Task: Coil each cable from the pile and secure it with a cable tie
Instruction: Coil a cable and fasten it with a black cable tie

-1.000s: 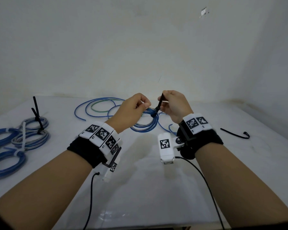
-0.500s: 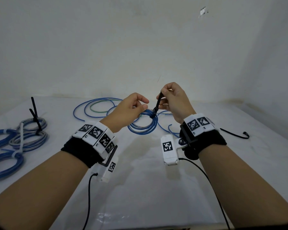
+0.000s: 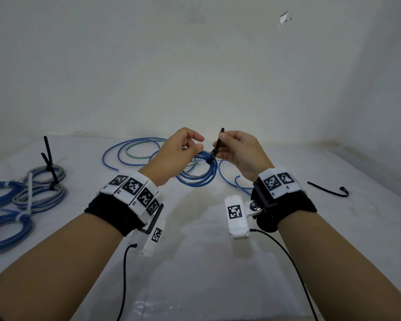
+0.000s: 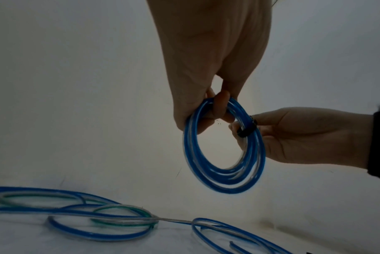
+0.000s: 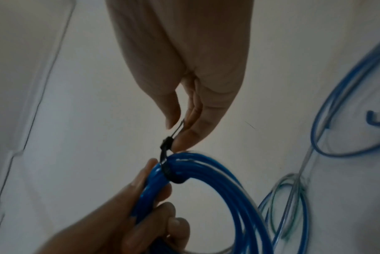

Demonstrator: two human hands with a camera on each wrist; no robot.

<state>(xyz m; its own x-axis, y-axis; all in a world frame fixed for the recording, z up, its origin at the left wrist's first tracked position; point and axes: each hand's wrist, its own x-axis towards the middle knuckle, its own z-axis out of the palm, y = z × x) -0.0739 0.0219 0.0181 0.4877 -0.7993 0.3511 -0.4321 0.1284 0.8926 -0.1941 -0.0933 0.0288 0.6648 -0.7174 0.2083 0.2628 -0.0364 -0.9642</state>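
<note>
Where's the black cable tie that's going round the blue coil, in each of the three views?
Head: black cable tie at centre, its tail sticking up from the right hand.
Left wrist: right of centre, a dark band on the blue coil's upper right.
Right wrist: centre, wrapped round the coil's top below the right hand's fingertips.
Shared landmark: the blue coil, gripped by the left hand.

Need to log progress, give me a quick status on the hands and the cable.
Left hand grips blue coil. Right hand pinches black tie tail. Nothing blocking.
</note>
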